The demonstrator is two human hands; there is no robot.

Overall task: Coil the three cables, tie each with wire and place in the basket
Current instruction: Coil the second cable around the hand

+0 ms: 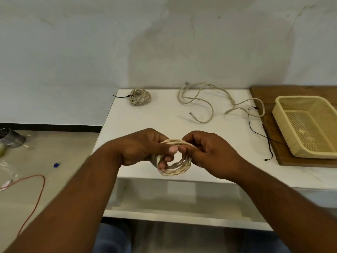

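Note:
Above the near edge of the white table (164,115), both hands hold a coiled beige cable (179,167). My left hand (144,147) grips its left side with fingers through the ring. My right hand (209,148) pinches its top right. At the far left of the table lies a second coiled cable (140,97), tied with a black wire. A loose beige cable (206,101) sprawls across the far middle. A black tie wire (259,132) trails along the table's right edge. The cream plastic basket (284,128) stands empty at the right.
The basket stands on a wooden board (264,95) at the table's right end. A shelf (173,203) sits under the tabletop. On the floor to the left are a red wire (36,194), a metal can (11,137) and a blue cap (56,165).

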